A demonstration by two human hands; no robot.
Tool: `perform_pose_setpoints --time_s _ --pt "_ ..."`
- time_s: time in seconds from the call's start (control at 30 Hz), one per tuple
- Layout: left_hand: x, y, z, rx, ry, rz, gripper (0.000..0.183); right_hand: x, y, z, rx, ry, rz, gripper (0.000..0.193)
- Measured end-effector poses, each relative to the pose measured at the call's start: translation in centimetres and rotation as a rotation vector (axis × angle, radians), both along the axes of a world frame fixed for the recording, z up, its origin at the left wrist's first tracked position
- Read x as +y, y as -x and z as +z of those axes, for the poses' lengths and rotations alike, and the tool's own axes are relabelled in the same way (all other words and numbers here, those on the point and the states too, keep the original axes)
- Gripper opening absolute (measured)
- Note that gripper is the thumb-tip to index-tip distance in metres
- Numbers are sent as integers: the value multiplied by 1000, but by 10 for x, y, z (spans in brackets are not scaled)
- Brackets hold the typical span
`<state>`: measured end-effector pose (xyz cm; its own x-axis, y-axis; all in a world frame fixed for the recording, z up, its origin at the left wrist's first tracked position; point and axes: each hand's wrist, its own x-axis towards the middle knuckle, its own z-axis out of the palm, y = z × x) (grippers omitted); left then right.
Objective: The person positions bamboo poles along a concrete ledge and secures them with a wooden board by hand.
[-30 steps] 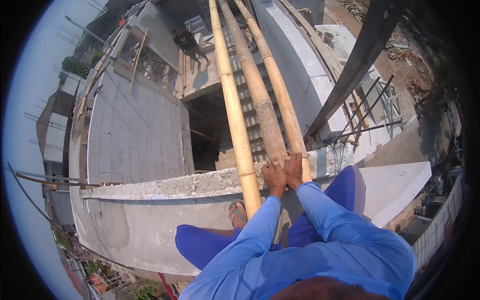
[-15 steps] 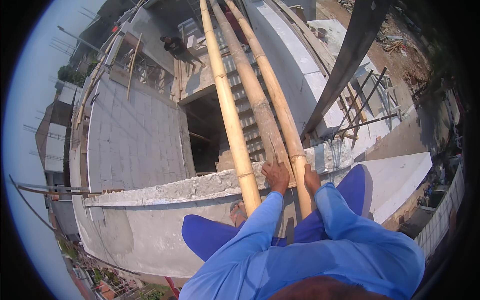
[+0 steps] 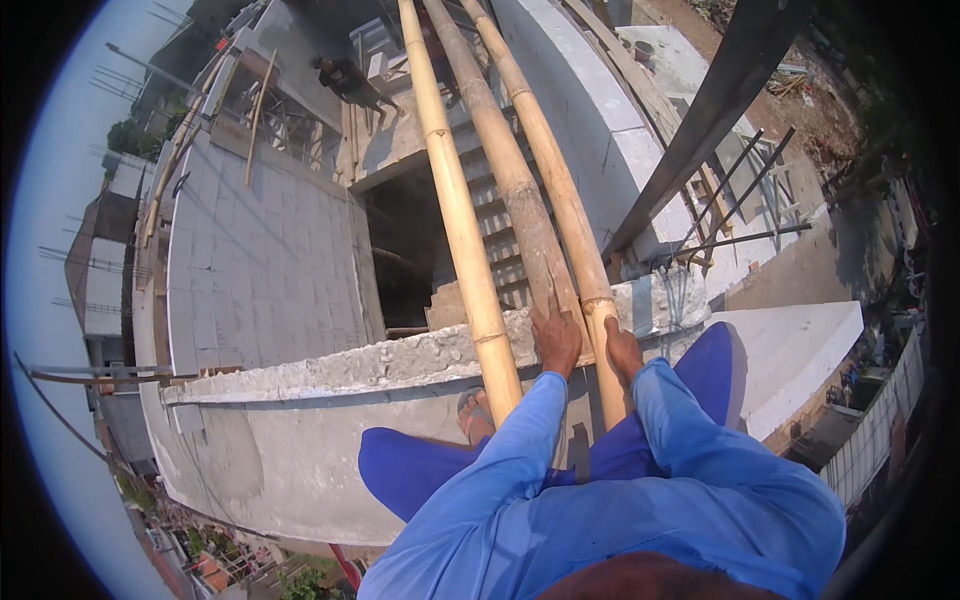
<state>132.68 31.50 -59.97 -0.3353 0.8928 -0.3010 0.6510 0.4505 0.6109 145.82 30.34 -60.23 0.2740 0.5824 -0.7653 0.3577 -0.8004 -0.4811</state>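
Note:
Three long bamboo poles run away from me over a rough concrete wall top: a yellow left pole (image 3: pixel 463 220), a browner middle pole (image 3: pixel 508 165) and a right pole (image 3: pixel 560 190). My left hand (image 3: pixel 556 342) is closed over the near part of the middle pole, fingers pointing forward. Against the side of the right pole, my right hand (image 3: pixel 624 350) is closed, with some of its fingers hidden. Nothing holds the left pole, which lies beside my left sleeve and foot. My knees are spread on either side of the poles.
The wall's broken edge (image 3: pixel 340 368) crosses in front of me. Beyond it a deep dark opening (image 3: pixel 405 250) drops beside concrete steps (image 3: pixel 500 240). A dark slanting beam (image 3: pixel 690 140) rises at the right. A person (image 3: pixel 348 85) stands at the far left on a lower floor.
My left hand's fingers have straightened a little along the middle pole. The view has shifted slightly. At the back, a second person partly behind the poles shows farther left.

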Motion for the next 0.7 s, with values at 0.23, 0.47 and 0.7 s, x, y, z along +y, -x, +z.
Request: perform_pose_setpoints --time_s 0.23,0.47,0.7 --pt "3 2 8 52 50 -28 51 -5 2 -9 -44 20 16 85" --pt "2 -3 -3 44 11 -43 50 -3 -4 -12 60 40 -39 86" --pt "6 -5 10 53 3 -13 51 -6 -6 -9 28 25 -44 86"
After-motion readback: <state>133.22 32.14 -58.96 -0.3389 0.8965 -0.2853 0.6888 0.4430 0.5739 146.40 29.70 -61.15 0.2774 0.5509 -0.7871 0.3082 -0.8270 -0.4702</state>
